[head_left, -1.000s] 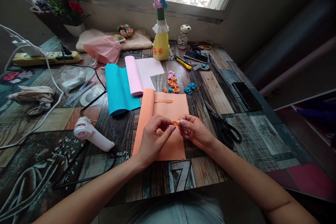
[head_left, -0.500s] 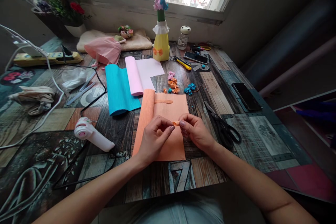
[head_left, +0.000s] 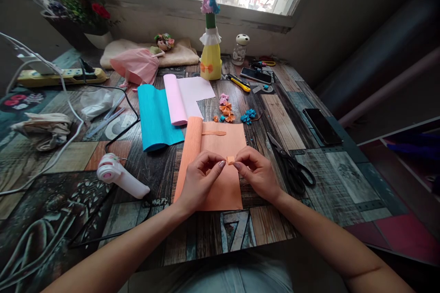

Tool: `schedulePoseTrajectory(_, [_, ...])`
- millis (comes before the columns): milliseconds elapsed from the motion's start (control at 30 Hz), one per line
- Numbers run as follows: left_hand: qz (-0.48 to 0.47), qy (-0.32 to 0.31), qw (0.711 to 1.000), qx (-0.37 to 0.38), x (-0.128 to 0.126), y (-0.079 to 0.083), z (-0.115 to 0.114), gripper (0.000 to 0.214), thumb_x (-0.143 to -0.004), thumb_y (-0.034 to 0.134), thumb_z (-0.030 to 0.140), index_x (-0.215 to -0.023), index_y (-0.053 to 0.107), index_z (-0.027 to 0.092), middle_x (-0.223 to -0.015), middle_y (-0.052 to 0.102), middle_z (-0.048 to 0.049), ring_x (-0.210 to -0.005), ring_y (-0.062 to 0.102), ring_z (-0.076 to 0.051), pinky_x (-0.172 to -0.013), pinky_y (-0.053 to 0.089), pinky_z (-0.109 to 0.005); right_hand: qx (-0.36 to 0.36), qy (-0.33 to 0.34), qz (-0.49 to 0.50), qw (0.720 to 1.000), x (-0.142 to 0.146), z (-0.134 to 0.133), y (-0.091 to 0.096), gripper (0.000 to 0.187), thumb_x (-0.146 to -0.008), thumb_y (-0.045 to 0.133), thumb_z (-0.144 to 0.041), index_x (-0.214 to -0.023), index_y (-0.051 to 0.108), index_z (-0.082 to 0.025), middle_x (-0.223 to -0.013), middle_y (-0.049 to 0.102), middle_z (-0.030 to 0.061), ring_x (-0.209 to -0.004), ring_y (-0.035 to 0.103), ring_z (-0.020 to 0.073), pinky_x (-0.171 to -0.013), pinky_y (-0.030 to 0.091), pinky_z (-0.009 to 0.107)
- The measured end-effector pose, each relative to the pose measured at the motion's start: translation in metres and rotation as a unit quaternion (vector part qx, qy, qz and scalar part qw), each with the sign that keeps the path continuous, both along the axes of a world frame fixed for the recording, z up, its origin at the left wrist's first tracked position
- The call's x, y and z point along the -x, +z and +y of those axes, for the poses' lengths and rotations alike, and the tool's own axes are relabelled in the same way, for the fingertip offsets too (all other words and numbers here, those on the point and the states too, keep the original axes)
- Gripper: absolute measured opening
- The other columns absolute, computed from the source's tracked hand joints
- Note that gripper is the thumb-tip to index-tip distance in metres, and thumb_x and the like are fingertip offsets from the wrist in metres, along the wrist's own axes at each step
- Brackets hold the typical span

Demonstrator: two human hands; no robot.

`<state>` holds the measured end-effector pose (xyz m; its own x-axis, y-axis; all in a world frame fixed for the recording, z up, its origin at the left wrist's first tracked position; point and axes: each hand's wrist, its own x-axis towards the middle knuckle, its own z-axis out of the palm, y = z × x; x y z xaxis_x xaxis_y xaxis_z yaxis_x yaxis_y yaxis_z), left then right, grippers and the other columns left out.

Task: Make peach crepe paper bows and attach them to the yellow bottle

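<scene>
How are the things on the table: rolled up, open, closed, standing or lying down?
small orange piece: held at the fingertips of the left hand and right hand
orange paper: partly unrolled
pink paper: partly unrolled
blue paper: partly curled
black scissors: lying, blades look closed
yellow cutter: lying, blade unclear
doll: lying
yellow bottle: standing
jar: standing, lid on
phones: lying flat

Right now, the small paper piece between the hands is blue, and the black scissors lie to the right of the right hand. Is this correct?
Not blue: the head view shows that the small paper piece between the left hand and right hand is orange. The black scissors are as you say.
</scene>
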<state>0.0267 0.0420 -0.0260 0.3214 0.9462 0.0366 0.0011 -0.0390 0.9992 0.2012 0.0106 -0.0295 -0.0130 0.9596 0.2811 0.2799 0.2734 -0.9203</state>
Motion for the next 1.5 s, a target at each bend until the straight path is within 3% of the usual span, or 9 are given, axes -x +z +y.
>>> schedulePoseTrajectory(367, [0.010,-0.002,1.000,-0.017,0.002,0.002,0.000,0.014,-0.086,0.062,0.031,-0.083,0.066,0.018,-0.082,0.064,-0.0032,-0.082,0.060,-0.017,-0.076,0.046,-0.027,-0.102,-0.016,-0.119,0.987,-0.005,0.003,-0.001,0.008,-0.089,0.060,-0.022,-0.082,0.063,-0.022,-0.076,0.059,0.0024,-0.071,0.055,0.0162,-0.062,0.045,0.029])
schedulePoseTrajectory(733, [-0.003,-0.037,0.998,0.040,0.001,0.000,0.002,0.022,-0.083,0.065,0.037,-0.080,0.064,0.016,-0.079,0.064,-0.0025,-0.079,0.058,-0.016,-0.075,0.046,-0.026,-0.181,0.011,-0.161,0.970,-0.001,0.004,-0.003,0.011,-0.089,0.057,-0.015,-0.086,0.065,-0.023,-0.080,0.063,0.0049,-0.074,0.060,0.0164,-0.062,0.050,0.027])
schedulePoseTrajectory(1100, [-0.020,-0.043,0.997,0.054,0.002,-0.005,0.002,0.029,-0.082,0.066,0.045,-0.076,0.064,0.017,-0.077,0.063,-0.0031,-0.077,0.057,-0.018,-0.073,0.046,-0.029,-0.169,0.008,-0.144,0.975,0.004,0.004,-0.009,0.008,-0.088,0.059,-0.016,-0.085,0.061,-0.022,-0.077,0.059,0.0037,-0.065,0.057,0.0158,-0.052,0.046,0.026])
schedulePoseTrajectory(1500, [-0.030,-0.047,0.996,0.072,0.003,-0.009,0.004,0.035,-0.080,0.065,0.049,-0.073,0.061,0.015,-0.070,0.056,-0.0002,-0.070,0.049,-0.015,-0.068,0.041,-0.027,-0.182,0.018,-0.136,0.974,0.005,0.008,-0.021,0.013,-0.088,0.056,-0.009,-0.085,0.055,-0.021,-0.079,0.055,0.0013,-0.070,0.055,0.0133,-0.059,0.045,0.024])
